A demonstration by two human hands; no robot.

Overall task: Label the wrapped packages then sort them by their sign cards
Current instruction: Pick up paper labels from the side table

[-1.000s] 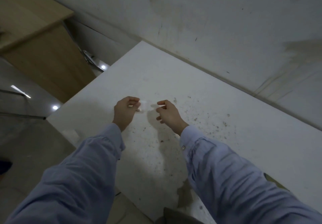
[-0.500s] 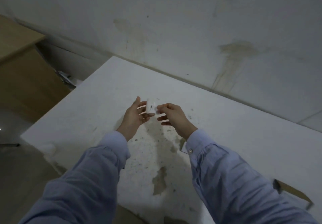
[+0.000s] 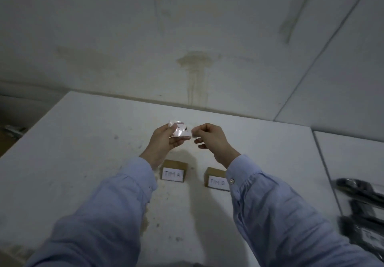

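I hold a small white label [image 3: 181, 130] with a letter A on it above the white table [image 3: 83, 142]. My left hand [image 3: 164, 142] pinches its left side between thumb and fingers. My right hand [image 3: 209, 140] pinches its right edge with curled fingers. Below my wrists two brown cardboard sign cards stand on the table: the left card [image 3: 173, 172] reads TIM A, and the right card [image 3: 216, 180] is partly hidden by my right sleeve. No wrapped package is in view.
A stained grey wall [image 3: 195, 59] rises right behind the table. A second white surface [image 3: 353, 158] adjoins on the right, with black objects [image 3: 365, 204] lying at its near edge. The table's left edge drops off to the floor.
My view has swung right and lower, bringing the two sign cards and black objects into sight. Both hands stay on the label, now raised with the A facing me.
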